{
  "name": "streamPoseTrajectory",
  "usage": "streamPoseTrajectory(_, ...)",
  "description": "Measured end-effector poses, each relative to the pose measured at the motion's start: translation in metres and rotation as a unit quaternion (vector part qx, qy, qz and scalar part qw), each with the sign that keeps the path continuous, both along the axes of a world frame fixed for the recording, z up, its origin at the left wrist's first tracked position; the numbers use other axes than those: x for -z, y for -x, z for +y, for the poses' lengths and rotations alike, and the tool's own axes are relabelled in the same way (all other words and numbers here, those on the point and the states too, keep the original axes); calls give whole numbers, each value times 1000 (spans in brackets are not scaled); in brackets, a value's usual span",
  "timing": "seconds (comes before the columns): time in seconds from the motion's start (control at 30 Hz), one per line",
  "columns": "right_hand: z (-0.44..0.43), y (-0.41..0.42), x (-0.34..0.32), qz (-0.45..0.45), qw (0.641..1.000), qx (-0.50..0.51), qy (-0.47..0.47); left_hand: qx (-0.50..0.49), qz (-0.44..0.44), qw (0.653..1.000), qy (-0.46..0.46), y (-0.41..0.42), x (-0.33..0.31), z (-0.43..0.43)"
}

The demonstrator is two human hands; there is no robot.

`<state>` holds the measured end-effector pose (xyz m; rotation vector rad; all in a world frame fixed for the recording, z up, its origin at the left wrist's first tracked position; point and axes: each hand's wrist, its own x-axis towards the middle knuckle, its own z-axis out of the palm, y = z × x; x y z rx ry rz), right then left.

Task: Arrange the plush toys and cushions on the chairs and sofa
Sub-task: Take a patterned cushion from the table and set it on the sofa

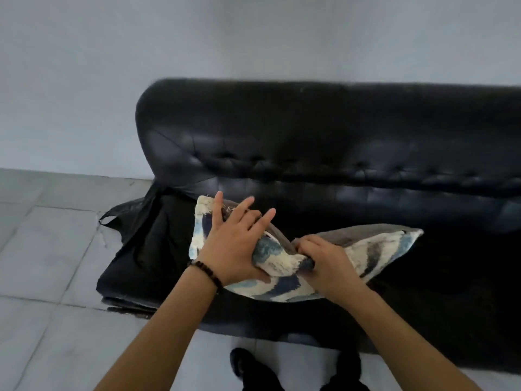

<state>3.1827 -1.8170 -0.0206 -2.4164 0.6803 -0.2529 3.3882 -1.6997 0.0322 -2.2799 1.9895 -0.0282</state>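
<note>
Black leather sofa (310,131) against a pale wall (197,38), tiled floor (42,249) at nine o'clock. On its seat, left hand (236,249) presses flat, right hand (327,266) grips a striped cushion (377,246).

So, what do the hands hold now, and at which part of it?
The striped cushion. The right hand grips its bunched middle; the left hand presses straight, spread fingers on its left end.

One cushion (375,249), one sofa (310,131), two hands (234,244) (329,266), one beaded bracelet (208,273).
</note>
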Motion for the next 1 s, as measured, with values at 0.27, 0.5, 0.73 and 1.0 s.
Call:
streamPoseTrajectory(0.27, -71, 41, 22, 327, 939, 100, -34, -41, 171, 972, 158, -33, 64, -19)
streamPoseTrajectory(0.5, -93, -24, 105, 272, 957, 103, 19, -180, 132, 974, 50, -113, 133, -14)
streamPoseTrajectory(0.73, -113, -96, 186, 295, 946, 113, 78, -170, 123, 976, -49, -199, 234, -60)
streamPoseTrajectory(1.0, -182, -178, 319, 205, 945, 249, 58, -200, 128, 971, 13, -267, 382, -129)
